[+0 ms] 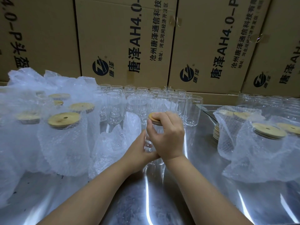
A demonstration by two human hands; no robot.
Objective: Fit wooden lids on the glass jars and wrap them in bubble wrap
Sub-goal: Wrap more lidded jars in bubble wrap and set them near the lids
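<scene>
- At far left, wrapped lidded jars (65, 140) stand finished.
- Centre: our left hand (138, 153) grips a bare glass jar (148, 143); our right hand (168, 137) pinches a wooden lid (152, 118) onto its mouth.
- Behind, unlidded jars (142, 101) wait; rightward, spare lids (215, 132).

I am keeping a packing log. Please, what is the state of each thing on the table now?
Held jar: upright, unwrapped.
Wooden lid: on the held jar's mouth.
Left hand: grips the jar's body.
Right hand: grips the lid from above.
Back-row jars: open, without lids, unwrapped.
Left jars: lidded, in bubble wrap.
Right jars: lidded, in bubble wrap.
Spare lids: stacked, loose.
</scene>
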